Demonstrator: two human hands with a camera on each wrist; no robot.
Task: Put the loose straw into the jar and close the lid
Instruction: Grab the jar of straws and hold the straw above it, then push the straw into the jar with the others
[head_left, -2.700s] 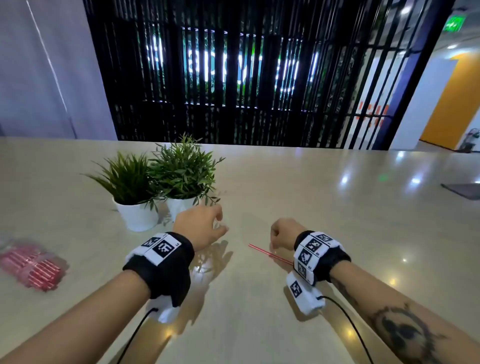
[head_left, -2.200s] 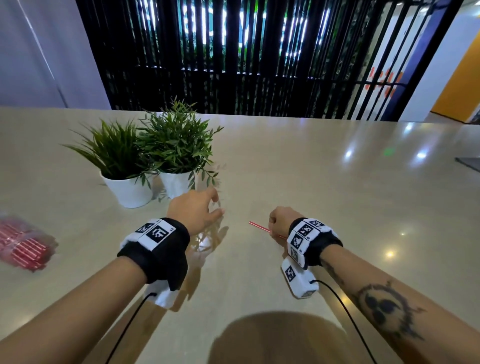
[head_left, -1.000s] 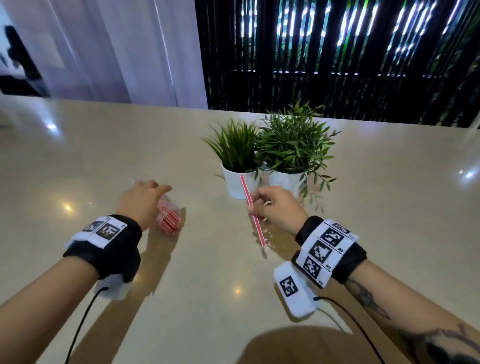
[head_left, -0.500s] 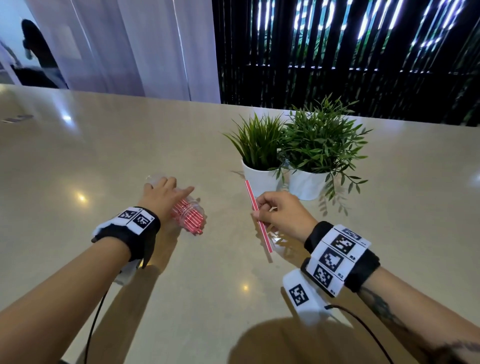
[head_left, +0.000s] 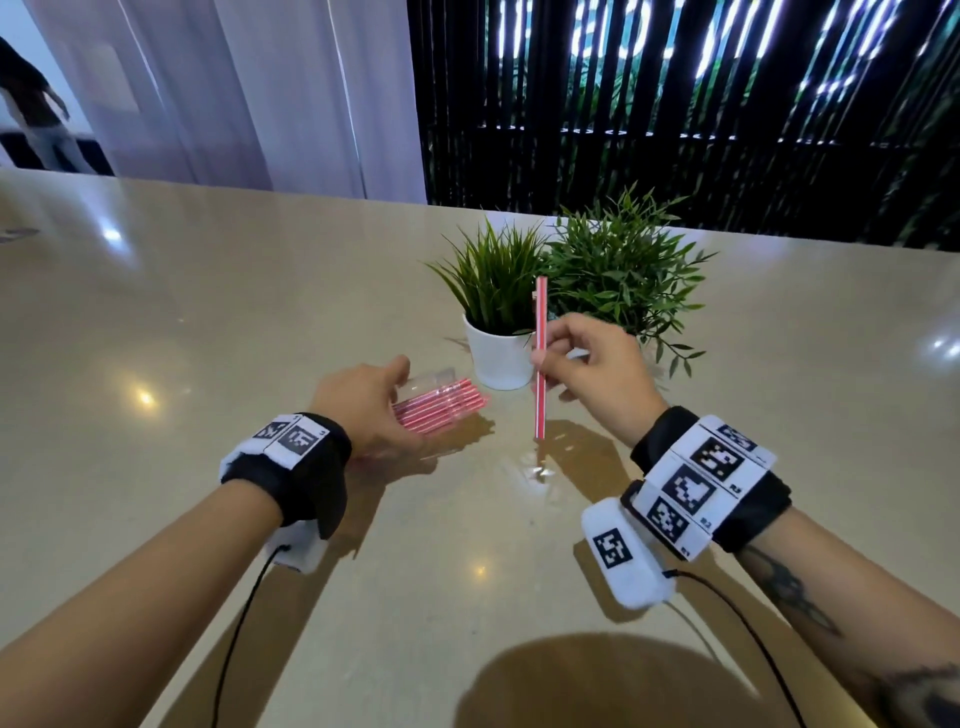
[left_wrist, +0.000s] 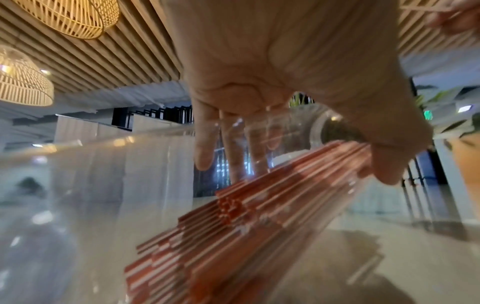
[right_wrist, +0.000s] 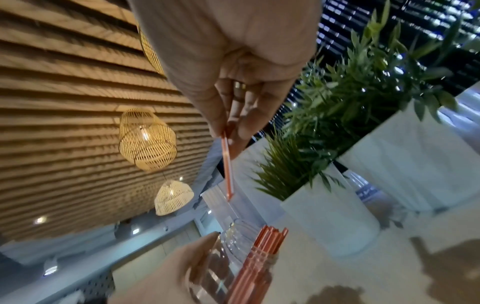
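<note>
Moved since half a second ago: the clear plastic jar of red-and-white striped straws (head_left: 436, 408) has come in from the left toward the middle of the glossy beige tabletop (head_left: 208, 312); the loose red-and-white striped straw (head_left: 540, 364) has swung from slanted to near upright.

Item 1 — my left hand (head_left: 363, 410). Fingers and thumb curled round the jar, which lies on its side with its mouth toward the planters. In the left wrist view the straws inside have slid toward the mouth and poke past it. Whether the jar rests on the table or is lifted, I cannot tell.

Item 2 — my right hand (head_left: 597, 374). Thumb and forefinger pinch the loose straw about mid-length, lower end just above the table, upper end in front of the grass-like plant in a white pot (head_left: 496, 317). Straw and jar are apart.

Item 3 — lid. I cannot make one out.

Item 4 — bushy leafy plant in a white pot (head_left: 618, 275), just beside the first.

Risks, as I judge them:
- Tilting the mouth down would spill the bundle.
- The upright straw is crosswise to the lying jar; fed in so, it would butt the protruding ends and bend.
- A light mid-length pinch may let it swivel — or catch the leaves.
</note>
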